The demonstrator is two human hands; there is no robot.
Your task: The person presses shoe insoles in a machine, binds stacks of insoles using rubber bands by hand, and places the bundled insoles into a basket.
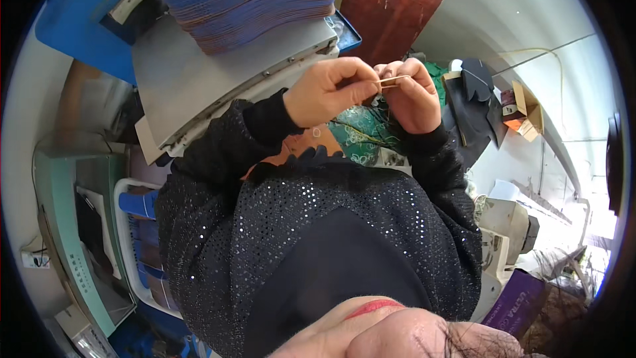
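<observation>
My left hand (pixel 330 91) and my right hand (pixel 415 98) are raised close together above the front edge of a grey metal work surface (pixel 175 69). Between their fingertips runs a thin pale strip (pixel 396 79), perhaps a band. The thumb and forefinger of my left hand pinch one end. My right fingers are curled around the other end, partly hidden behind the strip. A tall stack of blue sheets with brownish edges (pixel 255 0) stands on the metal surface, beyond my left hand.
Under my hands lies green material (pixel 358 136) strewn with thin pale loops. Dark flat pieces (pixel 474 106) and an open cardboard box (pixel 523 114) are at the right. A white-rimmed basket (pixel 122 225) with blue bundles and a green machine (pixel 56 225) stand at the left.
</observation>
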